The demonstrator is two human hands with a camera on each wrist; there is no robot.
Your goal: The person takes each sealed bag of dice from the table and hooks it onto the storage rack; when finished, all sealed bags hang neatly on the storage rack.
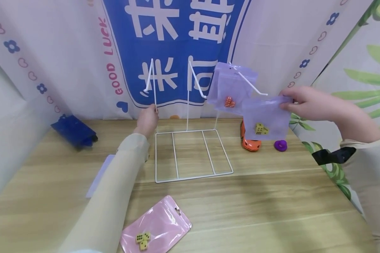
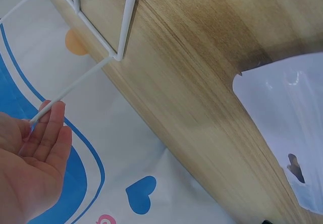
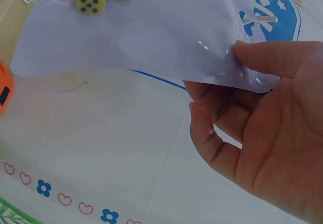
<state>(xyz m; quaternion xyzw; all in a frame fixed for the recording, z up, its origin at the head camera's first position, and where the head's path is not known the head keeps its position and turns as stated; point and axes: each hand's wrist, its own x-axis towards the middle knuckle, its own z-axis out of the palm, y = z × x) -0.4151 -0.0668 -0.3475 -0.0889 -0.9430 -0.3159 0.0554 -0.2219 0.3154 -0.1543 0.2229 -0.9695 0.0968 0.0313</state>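
With thumb and fingers, my right hand (image 1: 313, 103) pinches the right edge of a translucent purple zip bag (image 1: 270, 112) holding yellow dice (image 1: 261, 129). That bag is held up close to the tip of the right hook (image 1: 251, 84) of a white wire rack (image 1: 194, 177). Purple bags (image 1: 237, 82) hang on this hook, the front one with red dice (image 1: 229, 102). My left hand (image 1: 147, 121) grips the rack's left upright; in the left wrist view the upright (image 2: 75, 85) runs into the fingers. The left hook (image 1: 149, 75) and middle hook (image 1: 197, 79) carry nothing.
A pink zip bag (image 1: 164, 219) with yellow dice lies at the front. Left of the rack are a lavender bag (image 1: 98, 177), partly under my forearm, and a dark blue packet (image 1: 74, 131). An orange toy car (image 1: 251, 145) and purple ring (image 1: 280, 145) sit at the right.
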